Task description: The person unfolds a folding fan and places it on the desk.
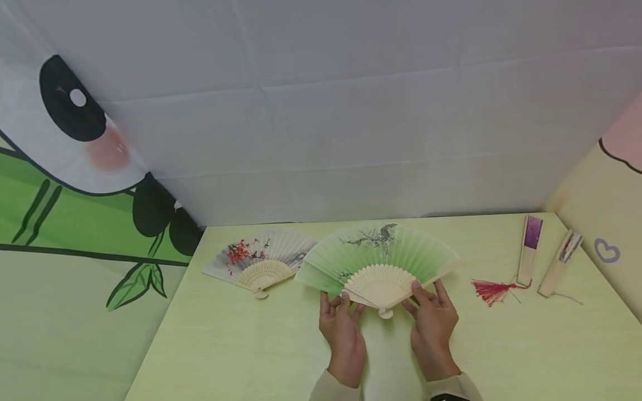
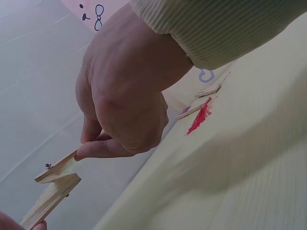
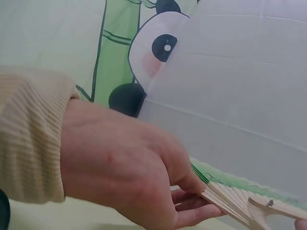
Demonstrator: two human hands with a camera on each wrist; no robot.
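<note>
A green folding fan (image 1: 381, 245) with a dark branch pattern is spread wide, its pale ribs converging at a rounded pivot toward the person. The left hand (image 1: 344, 334) pinches its left outer rib between thumb and fingers; in the left wrist view that hand (image 2: 124, 91) holds the rib's edge. On the opposite side the right hand (image 1: 432, 328) pinches the other outer rib, thumb in front and fingers behind. In the right wrist view, the right hand (image 3: 139, 167) grips the layered ribs (image 3: 230, 199).
An open white-grey fan (image 1: 266, 273) with red blossoms lies left on the table (image 1: 225, 345). At the right lie two closed fans, one purple (image 1: 529, 250) with a red tassel (image 1: 491, 291), the other (image 1: 560, 264) with a thin cord. A white cloth (image 1: 321, 128) hangs behind.
</note>
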